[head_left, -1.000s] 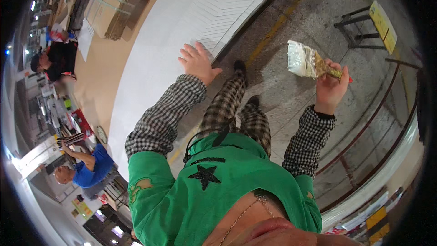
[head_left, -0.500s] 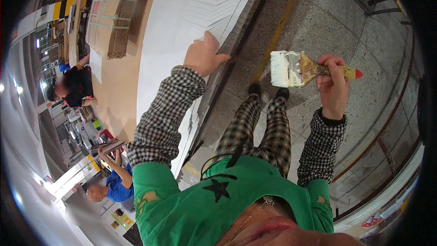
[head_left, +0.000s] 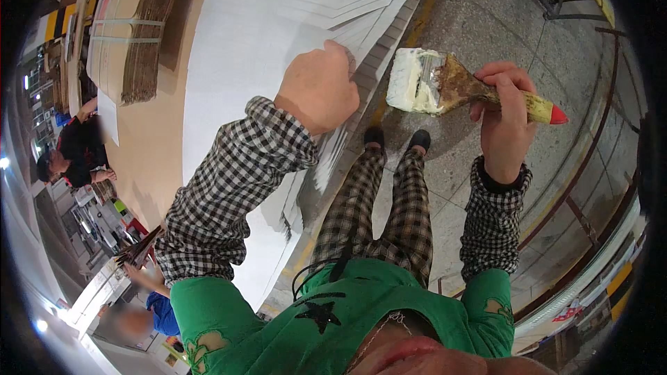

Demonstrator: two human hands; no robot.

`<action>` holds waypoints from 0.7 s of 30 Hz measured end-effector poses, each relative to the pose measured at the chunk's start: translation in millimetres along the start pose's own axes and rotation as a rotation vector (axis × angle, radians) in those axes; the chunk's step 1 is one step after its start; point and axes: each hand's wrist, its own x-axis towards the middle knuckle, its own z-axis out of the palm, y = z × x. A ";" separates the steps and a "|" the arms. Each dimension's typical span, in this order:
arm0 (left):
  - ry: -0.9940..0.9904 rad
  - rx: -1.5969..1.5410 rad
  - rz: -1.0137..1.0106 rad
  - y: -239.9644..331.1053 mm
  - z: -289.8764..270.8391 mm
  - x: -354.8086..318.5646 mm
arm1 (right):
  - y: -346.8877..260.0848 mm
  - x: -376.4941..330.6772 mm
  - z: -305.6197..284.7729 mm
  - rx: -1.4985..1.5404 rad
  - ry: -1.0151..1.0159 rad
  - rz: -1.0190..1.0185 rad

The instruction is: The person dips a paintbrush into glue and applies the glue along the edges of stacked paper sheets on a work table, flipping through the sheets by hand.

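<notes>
brush (head_left: 445,87): wide, bristles white with paste, held level in the air over the floor, just beside the table edge | right hand (head_left: 504,125): clenched round its handle | left hand (head_left: 318,88): flat, unclasped, pressing fanned white sheets (head_left: 333,0) | progress: no wet strokes discernible on sheets; pasting seems still ahead | bundled cardboard (head_left: 132,24) at far side

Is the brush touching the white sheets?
No. The brush in the right hand is held in the air beside the sheets, while the left hand rests on them.

Left hand (head_left: 318,89) flat; right hand (head_left: 504,119) fisted, raised.
</notes>
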 end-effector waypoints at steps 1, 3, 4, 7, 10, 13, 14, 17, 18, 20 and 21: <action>-0.008 -0.005 -0.003 -0.5 -2.2 -0.5 | -0.1 -1.2 3.6 -0.049 -0.014 -0.009; 0.011 -0.030 0.033 -0.9 -5.1 2.6 | 0.1 0.3 7.3 -0.066 -0.035 -0.023; 0.008 -0.041 0.035 0.7 -7.1 3.1 | -0.1 1.4 8.1 -0.079 -0.057 -0.047; 0.013 -0.053 0.073 1.8 -7.5 1.8 | 1.1 3.8 11.9 -0.124 -0.041 -0.084; 0.049 -0.072 0.105 2.4 -2.2 2.4 | 9.3 -7.2 8.1 -0.119 -0.166 -0.025; -0.004 -0.056 0.036 2.9 -2.6 2.9 | 3.3 -5.2 13.9 -0.135 -0.100 -0.017; -0.005 -0.062 0.060 3.5 -4.7 2.0 | 1.8 -4.6 15.0 -0.154 -0.065 -0.054; -0.023 -0.068 0.075 5.8 -6.8 3.0 | 7.1 -7.3 13.7 -0.203 -0.149 0.017; -0.042 -0.064 0.055 6.0 -6.4 2.9 | 8.1 -9.4 12.9 -0.201 -0.155 0.018; -0.022 -0.066 0.048 5.4 -6.0 2.1 | 8.6 -14.8 10.7 -0.175 -0.215 0.070; -0.007 -0.072 0.051 7.1 -4.7 1.4 | 6.7 -13.3 11.7 -0.179 -0.216 0.073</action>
